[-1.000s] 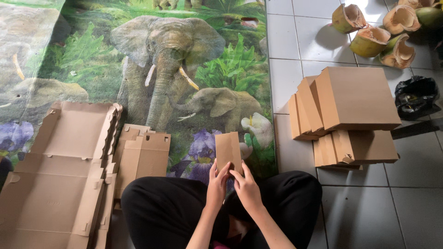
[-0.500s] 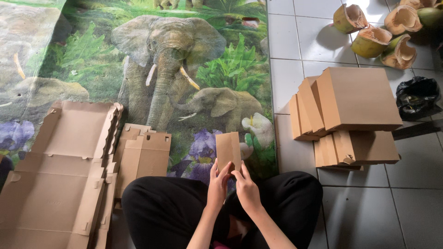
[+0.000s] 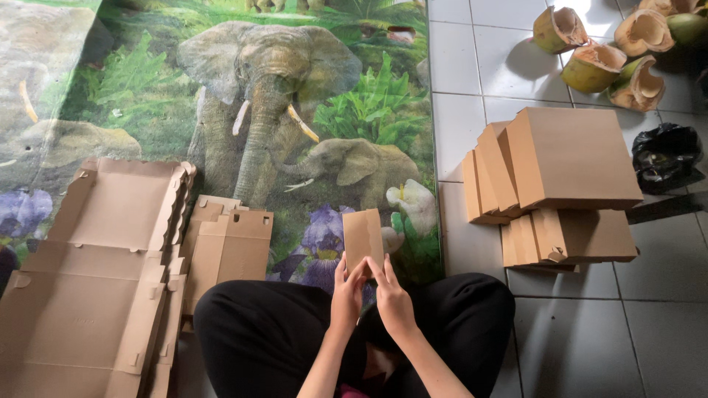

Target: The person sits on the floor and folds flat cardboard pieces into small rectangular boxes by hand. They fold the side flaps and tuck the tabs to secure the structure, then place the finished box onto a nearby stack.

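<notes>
A: Holding what, exactly?

B: A small brown cardboard piece (image 3: 363, 237), upright above the lap. Left hand (image 3: 346, 293) and right hand (image 3: 393, 298) both pinch its lower edge with closed fingers.

A: Tips?

B: I'd grip near the crease, keeping edges square.

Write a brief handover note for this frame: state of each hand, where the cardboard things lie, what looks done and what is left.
Left hand and right hand both grip a small brown cardboard piece, held upright over the lap.
Flat unfolded box blanks are stacked on the person's left, on the elephant-print mat.
Folded boxes are piled on the tiled floor to the right.
Done: several boxes folded. Left: the flat stack.
</notes>
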